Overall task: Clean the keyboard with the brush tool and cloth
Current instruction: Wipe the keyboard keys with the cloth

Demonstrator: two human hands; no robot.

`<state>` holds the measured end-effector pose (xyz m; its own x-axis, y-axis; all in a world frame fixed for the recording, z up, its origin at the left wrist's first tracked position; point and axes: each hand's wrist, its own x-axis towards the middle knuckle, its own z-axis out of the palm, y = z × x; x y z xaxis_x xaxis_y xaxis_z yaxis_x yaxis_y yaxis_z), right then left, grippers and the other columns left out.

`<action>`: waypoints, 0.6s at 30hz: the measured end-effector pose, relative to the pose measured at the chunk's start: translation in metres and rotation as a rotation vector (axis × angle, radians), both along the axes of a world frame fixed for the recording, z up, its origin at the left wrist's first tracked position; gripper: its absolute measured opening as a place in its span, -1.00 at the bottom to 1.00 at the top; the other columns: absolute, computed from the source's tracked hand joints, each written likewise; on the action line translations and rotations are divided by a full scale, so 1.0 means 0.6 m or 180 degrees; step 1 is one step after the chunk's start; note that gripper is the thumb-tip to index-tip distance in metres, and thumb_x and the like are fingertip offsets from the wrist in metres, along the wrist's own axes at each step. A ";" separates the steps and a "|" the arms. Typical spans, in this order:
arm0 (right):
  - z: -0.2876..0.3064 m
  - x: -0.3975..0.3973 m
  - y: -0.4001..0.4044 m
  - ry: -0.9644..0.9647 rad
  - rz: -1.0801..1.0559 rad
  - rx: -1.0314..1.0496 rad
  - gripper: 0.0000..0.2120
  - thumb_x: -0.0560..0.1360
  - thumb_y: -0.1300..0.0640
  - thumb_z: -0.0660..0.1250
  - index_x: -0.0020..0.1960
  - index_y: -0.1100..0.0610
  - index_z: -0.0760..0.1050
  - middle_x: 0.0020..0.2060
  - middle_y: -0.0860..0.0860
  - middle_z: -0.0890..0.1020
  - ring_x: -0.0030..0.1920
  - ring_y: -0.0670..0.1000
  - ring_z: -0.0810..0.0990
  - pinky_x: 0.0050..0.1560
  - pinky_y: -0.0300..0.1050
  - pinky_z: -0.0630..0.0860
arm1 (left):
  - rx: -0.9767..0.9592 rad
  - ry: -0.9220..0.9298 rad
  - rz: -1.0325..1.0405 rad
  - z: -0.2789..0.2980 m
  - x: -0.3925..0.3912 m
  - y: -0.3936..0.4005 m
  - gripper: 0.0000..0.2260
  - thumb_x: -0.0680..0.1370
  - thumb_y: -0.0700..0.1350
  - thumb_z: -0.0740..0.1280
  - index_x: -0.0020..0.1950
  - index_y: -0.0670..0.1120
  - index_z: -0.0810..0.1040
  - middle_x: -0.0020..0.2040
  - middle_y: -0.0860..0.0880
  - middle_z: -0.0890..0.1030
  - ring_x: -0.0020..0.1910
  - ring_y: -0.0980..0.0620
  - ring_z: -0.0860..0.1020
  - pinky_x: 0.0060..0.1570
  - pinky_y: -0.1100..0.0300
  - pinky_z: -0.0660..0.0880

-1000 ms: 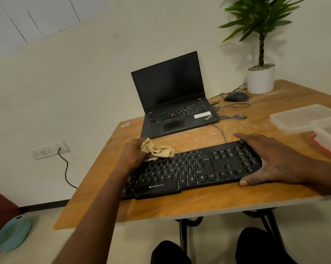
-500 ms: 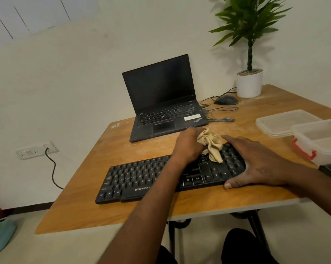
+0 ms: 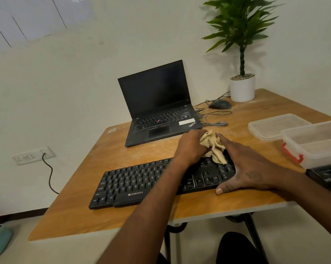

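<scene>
Head view of a wooden desk (image 3: 122,155). A flat black plastic keyboard (image 3: 141,185) lies along the near edge of the desk. The left hand (image 3: 191,147) grips a crumpled beige cloth (image 3: 213,147) with curled fingers and holds it on the far right part of the keyboard. The right hand (image 3: 244,168) lies flat, fingers straight, on the right end of the keyboard, thumb at its near edge, just beside the cloth. Behind the keyboard stands an open black laptop (image 3: 157,103) with a dark screen. To its right are a dark mouse (image 3: 219,104) with cable and a green plant in a white pot (image 3: 242,88). Two clear plastic containers (image 3: 294,134) sit at the right desk edge, the nearer one with a red clip.
</scene>
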<state>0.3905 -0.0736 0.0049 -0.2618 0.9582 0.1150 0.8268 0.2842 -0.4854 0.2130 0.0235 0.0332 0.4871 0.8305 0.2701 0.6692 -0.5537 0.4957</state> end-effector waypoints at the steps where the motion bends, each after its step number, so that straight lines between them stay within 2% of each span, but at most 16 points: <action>1: 0.000 0.000 0.001 0.0083 0.0035 0.0036 0.43 0.03 -0.60 0.46 0.55 -0.25 -0.40 0.60 -0.10 0.11 0.54 0.00 0.19 0.52 0.07 0.25 | -0.0021 -0.0088 -0.0037 0.000 0.011 -0.003 -0.83 0.49 -0.21 0.55 0.06 -0.07 0.70 -0.04 -0.04 0.74 -0.02 -0.06 0.67 0.04 -0.07 0.62; 4: -0.004 0.005 0.010 0.0470 0.0088 -0.0010 0.34 0.13 -0.57 0.46 0.57 -0.26 -0.34 0.58 -0.15 0.15 0.50 -0.06 0.26 0.48 0.05 0.33 | -0.0138 -0.0316 -0.0111 -0.002 0.020 -0.003 -0.67 0.43 -0.22 0.60 0.13 -0.07 0.63 0.02 -0.02 0.70 0.02 -0.03 0.64 0.04 0.01 0.61; 7: -0.001 0.012 0.020 0.1072 -0.0050 -0.0081 0.15 0.26 -0.53 0.40 0.57 -0.29 -0.24 0.55 -0.16 0.21 0.47 -0.08 0.32 0.44 0.01 0.37 | -0.0241 -0.0456 -0.0169 0.000 0.012 0.001 -0.56 0.40 -0.23 0.63 0.15 -0.03 0.50 0.02 0.05 0.61 -0.04 0.06 0.58 -0.13 0.28 0.49; 9: 0.009 0.009 0.028 0.1338 -0.0065 0.0064 -0.04 0.39 -0.38 0.41 0.59 -0.24 -0.08 0.43 -0.20 0.37 0.38 -0.12 0.41 0.32 -0.10 0.42 | -0.0332 -0.0581 -0.0260 0.005 0.006 0.000 -0.53 0.41 -0.23 0.62 0.18 -0.07 0.46 0.04 0.05 0.57 -0.05 0.13 0.55 -0.20 0.39 0.46; 10: 0.017 0.003 0.032 0.1421 0.0000 0.0169 -0.18 0.44 -0.30 0.41 0.57 -0.22 0.08 0.36 -0.23 0.46 0.30 -0.14 0.48 0.22 -0.13 0.45 | -0.0364 -0.0647 -0.0312 0.009 0.002 -0.003 -0.52 0.42 -0.23 0.62 0.21 -0.08 0.44 0.05 0.05 0.55 -0.03 0.14 0.54 -0.19 0.41 0.47; 12: 0.032 -0.010 0.040 0.1505 0.0144 0.0342 -0.49 0.49 -0.18 0.40 0.41 -0.15 0.42 0.15 -0.20 0.64 0.11 -0.13 0.61 0.05 -0.10 0.53 | -0.0390 -0.0725 -0.0360 0.017 -0.010 -0.010 -0.44 0.41 -0.21 0.64 0.24 -0.05 0.37 0.08 0.07 0.51 0.04 0.13 0.53 -0.10 0.39 0.50; 13: 0.039 -0.018 0.044 0.1498 0.0196 0.0413 -0.62 0.50 -0.14 0.41 0.30 -0.12 0.53 0.05 -0.16 0.68 0.05 -0.13 0.63 0.01 -0.08 0.55 | -0.0380 -0.0736 -0.0348 0.021 -0.022 -0.012 -0.40 0.40 -0.18 0.65 0.25 -0.01 0.34 0.11 0.09 0.49 0.09 0.13 0.53 -0.03 0.36 0.51; 16: 0.053 -0.027 0.050 0.1306 0.0153 0.0582 -0.87 0.53 -0.01 0.43 0.07 -0.06 0.63 -0.08 -0.17 0.68 -0.02 -0.21 0.59 -0.09 -0.15 0.46 | -0.0529 -0.0854 -0.0356 0.029 -0.096 -0.028 -0.28 0.40 -0.07 0.67 0.39 0.05 0.29 0.28 0.10 0.48 0.26 0.15 0.52 0.22 0.31 0.53; 18: 0.060 -0.025 0.051 0.1092 0.0002 0.0609 -0.89 0.53 0.03 0.44 0.05 -0.07 0.62 -0.10 -0.22 0.65 -0.04 -0.26 0.56 -0.12 -0.20 0.40 | -0.0560 -0.0792 -0.0354 0.031 -0.184 -0.047 -0.11 0.32 0.17 0.66 0.50 0.16 0.24 0.40 0.18 0.43 0.38 0.28 0.44 0.34 0.32 0.44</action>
<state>0.3756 -0.0428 0.0407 -0.1777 0.9109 0.3724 0.6253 0.3968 -0.6719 0.1025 -0.0044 0.0516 0.5145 0.8204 0.2494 0.4556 -0.5080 0.7310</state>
